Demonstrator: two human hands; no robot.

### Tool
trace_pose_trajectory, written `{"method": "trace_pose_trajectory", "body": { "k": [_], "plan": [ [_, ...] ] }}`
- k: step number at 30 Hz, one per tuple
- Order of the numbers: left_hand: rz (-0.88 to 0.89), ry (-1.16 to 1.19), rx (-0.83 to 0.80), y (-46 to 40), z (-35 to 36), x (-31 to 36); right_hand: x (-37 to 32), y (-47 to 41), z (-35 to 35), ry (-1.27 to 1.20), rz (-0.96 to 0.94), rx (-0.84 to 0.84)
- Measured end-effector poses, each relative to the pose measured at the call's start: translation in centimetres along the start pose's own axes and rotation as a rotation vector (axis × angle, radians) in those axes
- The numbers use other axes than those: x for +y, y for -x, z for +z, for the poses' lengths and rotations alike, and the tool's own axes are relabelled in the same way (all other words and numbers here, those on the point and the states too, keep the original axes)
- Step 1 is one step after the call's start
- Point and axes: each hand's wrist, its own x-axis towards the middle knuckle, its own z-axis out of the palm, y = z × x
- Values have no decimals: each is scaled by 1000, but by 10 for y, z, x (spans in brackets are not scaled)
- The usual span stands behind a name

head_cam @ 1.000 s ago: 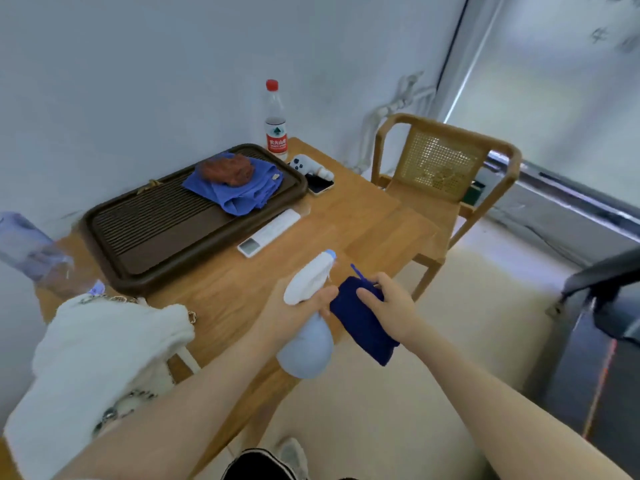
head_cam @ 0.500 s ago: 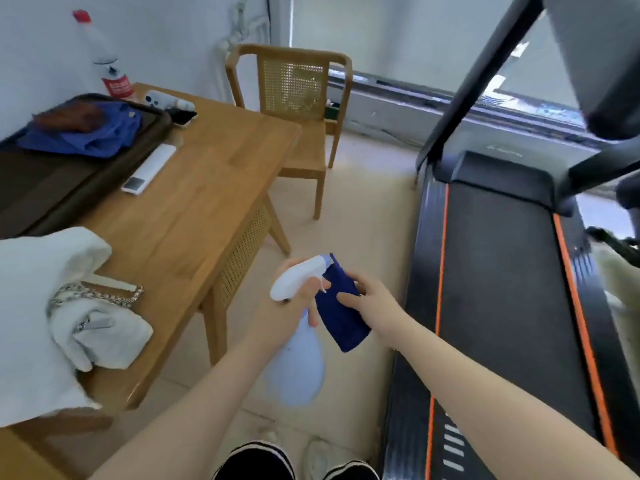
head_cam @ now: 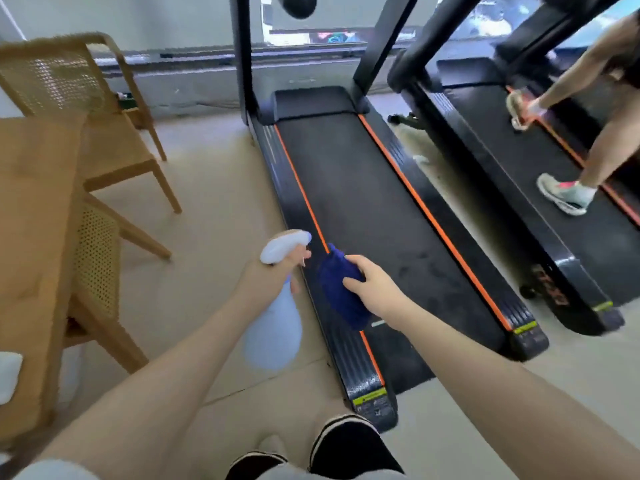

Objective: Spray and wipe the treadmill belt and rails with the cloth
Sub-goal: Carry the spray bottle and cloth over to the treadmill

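- Head view shows the left hand [head_cam: 268, 277] with its fingers curled tight around the neck of a pale blue spray bottle [head_cam: 273, 327]. One finger sits by the white trigger top, and the nozzle points toward the treadmill.
- The right hand [head_cam: 372, 289] has its fingers and thumb squeezed on a dark blue cloth [head_cam: 341, 289]. The cloth is bunched up and hangs down from the hand.
- Bottle and cloth are close together, just apart, up in the air over the near left side of the treadmill.
- Under the cloth runs the left rail [head_cam: 353, 362], black with an orange line beside it.
- The black belt [head_cam: 363, 202] lies in the middle, and the right rail [head_cam: 460, 244] is on its far side, well apart from both hands.
- Two black shoes [head_cam: 332, 448] stand on the pale floor at the near end of the treadmill.
- A wooden table [head_cam: 34, 237] and a wooden chair [head_cam: 86, 109] are on the left.
- On the right is a second treadmill [head_cam: 540, 209], and another person's leg [head_cam: 609, 143] steps on it in a light shoe.
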Motion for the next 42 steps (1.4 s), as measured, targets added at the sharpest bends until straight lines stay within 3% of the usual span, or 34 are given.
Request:
{"method": "trace_pose_trajectory", "body": {
  "k": [8, 18, 25, 32, 36, 42],
  "plan": [
    [2, -15, -134, 7, 129, 18, 76, 54, -108, -56, 45, 170],
    [-36, -17, 67, 15, 307, 34, 175, 63, -260, -152, 28, 100],
    [15, -180, 145, -46, 339, 64, 166, 0, -317, -126, -66, 122],
    [31, -160, 280, -174, 337, 39, 173, -119, -347, -75, -105, 115],
    [15, -113, 303, -281, 322, 52, 129, -229, -382, 7, -152, 54],
    [-112, -1, 346, -427, 251, 161, -29, -365, -435, 275, -163, -94]
  ]
}}
